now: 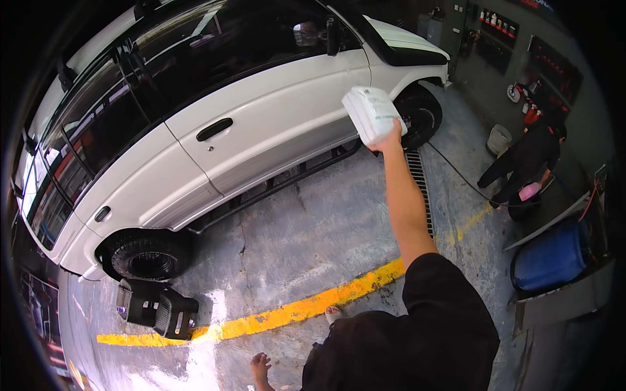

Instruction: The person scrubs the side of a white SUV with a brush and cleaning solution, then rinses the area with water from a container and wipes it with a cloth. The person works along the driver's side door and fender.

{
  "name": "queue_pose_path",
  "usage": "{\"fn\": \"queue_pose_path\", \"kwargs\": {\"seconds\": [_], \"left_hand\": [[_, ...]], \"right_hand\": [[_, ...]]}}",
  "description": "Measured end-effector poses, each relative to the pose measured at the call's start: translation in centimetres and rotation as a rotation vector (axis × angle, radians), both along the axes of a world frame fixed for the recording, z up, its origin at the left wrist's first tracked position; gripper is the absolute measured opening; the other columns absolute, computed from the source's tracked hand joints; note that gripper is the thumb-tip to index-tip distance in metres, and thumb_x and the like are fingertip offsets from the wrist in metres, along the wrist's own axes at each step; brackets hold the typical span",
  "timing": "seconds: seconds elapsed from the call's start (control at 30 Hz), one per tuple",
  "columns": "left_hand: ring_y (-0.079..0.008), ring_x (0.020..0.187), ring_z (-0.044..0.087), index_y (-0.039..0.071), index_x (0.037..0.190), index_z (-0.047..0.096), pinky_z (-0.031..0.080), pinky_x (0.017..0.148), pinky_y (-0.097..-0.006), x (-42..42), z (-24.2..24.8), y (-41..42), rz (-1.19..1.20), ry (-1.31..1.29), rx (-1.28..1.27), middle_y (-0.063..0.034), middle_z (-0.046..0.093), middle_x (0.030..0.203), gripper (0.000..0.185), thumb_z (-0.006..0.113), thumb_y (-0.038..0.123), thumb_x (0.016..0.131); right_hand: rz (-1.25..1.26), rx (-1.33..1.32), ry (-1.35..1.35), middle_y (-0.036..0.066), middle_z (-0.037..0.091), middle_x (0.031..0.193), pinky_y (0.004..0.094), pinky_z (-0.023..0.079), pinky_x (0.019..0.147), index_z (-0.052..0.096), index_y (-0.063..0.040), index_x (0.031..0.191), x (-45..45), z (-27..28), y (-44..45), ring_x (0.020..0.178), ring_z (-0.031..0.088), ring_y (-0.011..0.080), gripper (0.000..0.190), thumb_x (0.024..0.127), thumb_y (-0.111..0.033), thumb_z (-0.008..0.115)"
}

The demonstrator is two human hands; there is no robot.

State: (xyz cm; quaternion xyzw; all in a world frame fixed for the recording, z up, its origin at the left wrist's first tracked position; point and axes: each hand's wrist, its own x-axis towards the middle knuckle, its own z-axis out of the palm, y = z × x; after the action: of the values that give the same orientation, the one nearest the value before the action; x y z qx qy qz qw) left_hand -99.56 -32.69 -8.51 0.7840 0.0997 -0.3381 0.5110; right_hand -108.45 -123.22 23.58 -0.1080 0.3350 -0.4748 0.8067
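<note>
A white plastic-wrapped packet [374, 110] with faint print is gripped in my right hand [389, 139], at the end of my outstretched arm. It appears in front of the white vehicle's [293, 97] front door, near the front wheel [420, 117]; whether it touches the door I cannot tell. Low in the view, my left hand [260, 364] hangs above the floor beside my body, fingers loosely bent and apart, holding nothing visible. A black door handle [214, 129] and a dark side step [279, 183] run along the vehicle's side.
A black step stool [159, 308] stands by the rear wheel [146, 256]. A floor drain grate [419, 190] and a hose [457, 171] lie to the right. Another person [525, 156] bends near a grey bucket [499, 139], beyond a blue barrel [550, 256].
</note>
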Motion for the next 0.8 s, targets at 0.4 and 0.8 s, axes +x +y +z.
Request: {"fn": "queue_pose_path", "kwargs": {"seconds": [0.4, 0.8], "left_hand": [[-0.0332, 0.107, 0.071, -0.007, 0.13, 0.06, 0.061, 0.09, -0.0435, -29.9, -3.4, 4.5, 0.045, 0.414, 0.084, -0.0176, 0.072, 0.113, 0.037, 0.062, 0.013, 0.099], [-0.0255, 0.093, 0.073, 0.015, 0.119, 0.067, 0.058, 0.072, -0.047, -36.8, -6.2, -17.3, -0.483, 0.463, 0.293, -0.0061, 0.074, 0.111, 0.025, 0.063, 0.029, 0.099]], "right_hand": [[0.002, 0.15, 0.027, 0.004, 0.067, 0.135, 0.0595, 0.053, 0.089, 0.061, -0.025, 0.141, -49.1, -28.1, 31.4, 0.119, 0.065, 0.0342, 0.06, 0.096, -0.061, 0.047], [-0.463, -0.04, -0.05, 0.009, 0.059, 0.146, 0.0664, 0.05, 0.09, 0.05, -0.021, 0.152, -77.6, -24.6, 29.2, 0.126, 0.059, 0.0419, 0.071, 0.095, -0.063, 0.055]]}}
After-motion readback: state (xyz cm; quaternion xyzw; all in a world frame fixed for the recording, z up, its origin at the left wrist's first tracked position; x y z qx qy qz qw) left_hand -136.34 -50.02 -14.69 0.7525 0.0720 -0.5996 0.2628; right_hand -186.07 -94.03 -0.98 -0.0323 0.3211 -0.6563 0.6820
